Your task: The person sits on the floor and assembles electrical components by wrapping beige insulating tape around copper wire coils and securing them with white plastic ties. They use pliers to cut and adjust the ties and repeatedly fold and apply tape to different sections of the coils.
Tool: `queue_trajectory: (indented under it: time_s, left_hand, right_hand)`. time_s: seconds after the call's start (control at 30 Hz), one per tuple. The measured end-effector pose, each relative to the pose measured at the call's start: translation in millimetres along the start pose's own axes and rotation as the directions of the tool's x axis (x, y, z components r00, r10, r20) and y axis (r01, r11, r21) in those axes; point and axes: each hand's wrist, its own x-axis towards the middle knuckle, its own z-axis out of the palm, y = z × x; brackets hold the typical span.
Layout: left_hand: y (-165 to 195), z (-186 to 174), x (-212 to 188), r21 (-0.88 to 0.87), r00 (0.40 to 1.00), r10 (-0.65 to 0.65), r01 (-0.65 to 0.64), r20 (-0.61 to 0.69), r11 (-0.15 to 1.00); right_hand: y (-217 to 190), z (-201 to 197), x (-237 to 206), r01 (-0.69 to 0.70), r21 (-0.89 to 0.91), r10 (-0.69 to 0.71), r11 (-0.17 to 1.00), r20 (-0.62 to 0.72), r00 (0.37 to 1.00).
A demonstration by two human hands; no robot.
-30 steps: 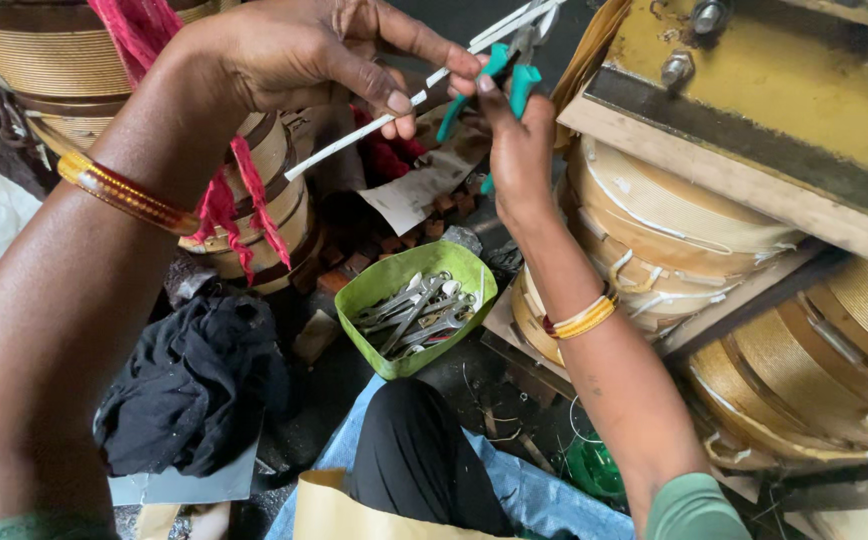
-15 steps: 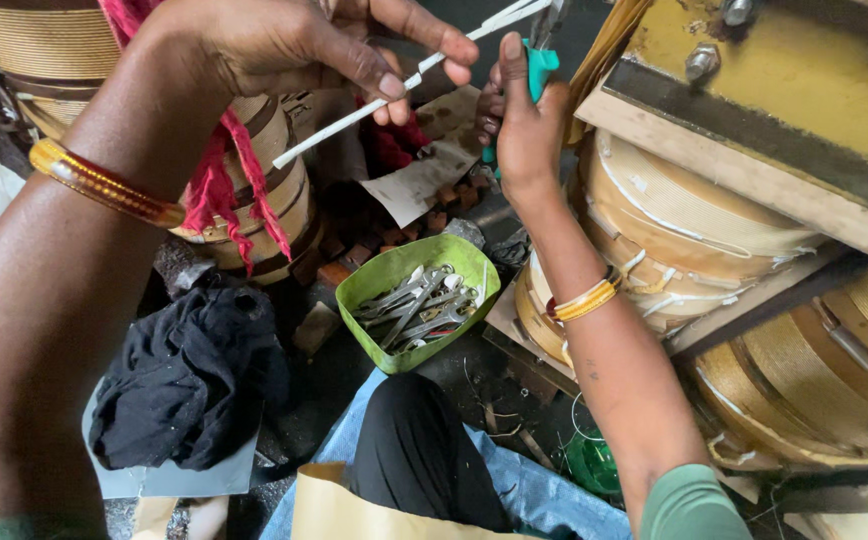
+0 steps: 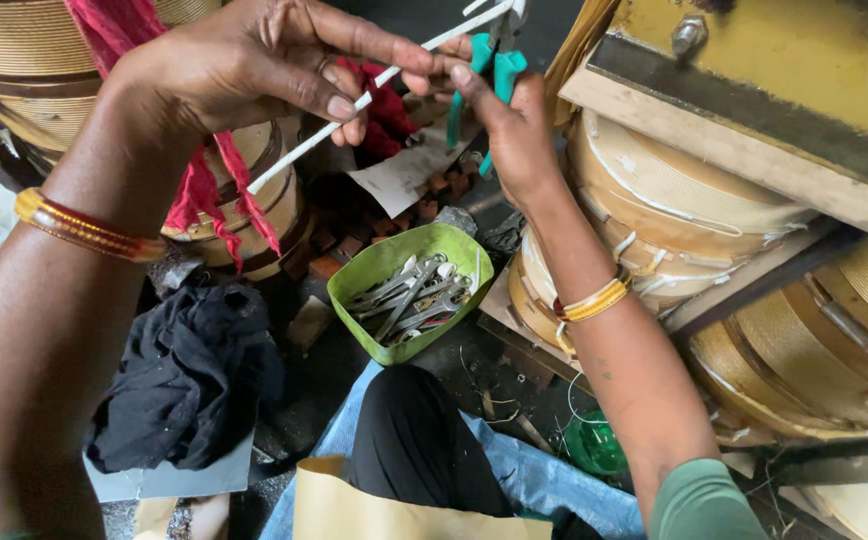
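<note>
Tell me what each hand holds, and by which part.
Left hand pinches the thin white strip near its middle. Right hand grips the pliers by their teal handles.

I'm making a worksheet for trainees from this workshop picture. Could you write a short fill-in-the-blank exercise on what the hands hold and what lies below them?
1. The right hand grips pliers with ____ handles.
2. The left hand pinches a thin ____ tube.
3. The green tray below the hands holds metal ____.
4. A ____ cloth lies left of the tray.

Missing words: teal; white; spanners; black
</note>
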Motion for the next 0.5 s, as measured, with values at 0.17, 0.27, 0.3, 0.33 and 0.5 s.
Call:
queue_trajectory:
  time_s: [0.17,0.27,0.3,0.33,0.5]
  left_hand:
    - [3,1,-3,-0.001,1.0,-0.012,0.012,-0.028,1.0]
    - [2,2,-2,0.006,0.998,-0.021,0.022,-0.052,1.0]
    - [1,2,-1,0.014,0.998,-0.022,0.023,-0.059,1.0]
    - [0,1,-1,0.023,0.998,-0.023,0.024,-0.061,0.999]
    - [-2,1,0,0.019,0.998,-0.007,0.008,-0.056,1.0]
  right_hand:
    - [2,-2,-1,0.037,0.017,-0.037,0.999,0.017,0.999]
    - [4,-4,-3,0.052,-0.006,-0.051,0.999,0.035,0.998]
    - [5,-6,-3,0.058,-0.02,-0.057,0.998,0.042,0.997]
    - [6,-6,-4,0.064,-0.034,-0.062,0.997,0.048,0.997]
    - [10,-11,-6,0.017,-0.135,-0.017,0.991,0.005,1.0]
